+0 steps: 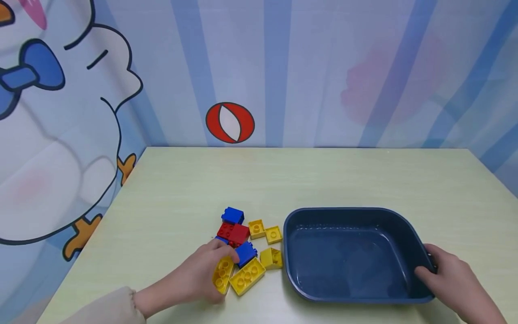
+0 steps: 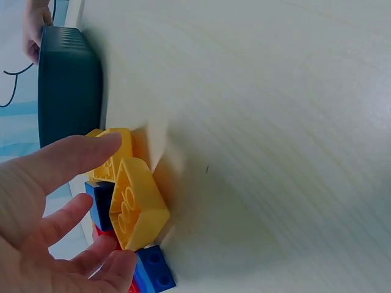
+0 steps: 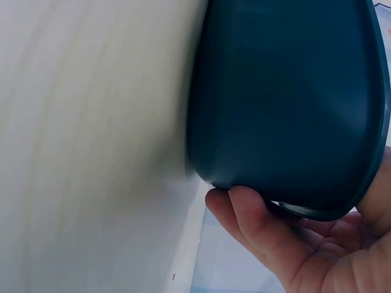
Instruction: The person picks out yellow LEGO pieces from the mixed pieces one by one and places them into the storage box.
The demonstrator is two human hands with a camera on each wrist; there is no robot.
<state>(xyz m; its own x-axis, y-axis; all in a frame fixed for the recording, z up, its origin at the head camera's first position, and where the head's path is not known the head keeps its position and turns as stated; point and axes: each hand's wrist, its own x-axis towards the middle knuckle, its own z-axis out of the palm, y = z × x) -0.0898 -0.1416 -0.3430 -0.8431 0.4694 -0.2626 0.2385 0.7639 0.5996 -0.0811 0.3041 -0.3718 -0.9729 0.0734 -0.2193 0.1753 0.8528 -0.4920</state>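
Note:
My left hand (image 1: pixel 198 275) arches over the near left side of a pile of toy building blocks, its thumb and fingers spread around a yellow block (image 1: pixel 223 275). In the left wrist view that yellow block (image 2: pixel 139 204) lies hollow side toward the palm, with the fingertips close to it. A second long yellow block (image 1: pixel 247 276) and a blue block (image 1: pixel 246 253) lie just right of the fingers. At the right, my right hand (image 1: pixel 457 275) grips the end of a dark blue rectangular basin (image 1: pixel 344 256), thumb over the rim and fingers beneath, as the right wrist view shows.
Red blocks (image 1: pixel 238 234) and another blue block (image 1: pixel 232 215) sit at the back of the pile. Smaller yellow blocks (image 1: pixel 271 258) stand between the pile and the basin's left wall. A printed curtain (image 1: pixel 307 76) hangs behind the pale table (image 1: pixel 182 180).

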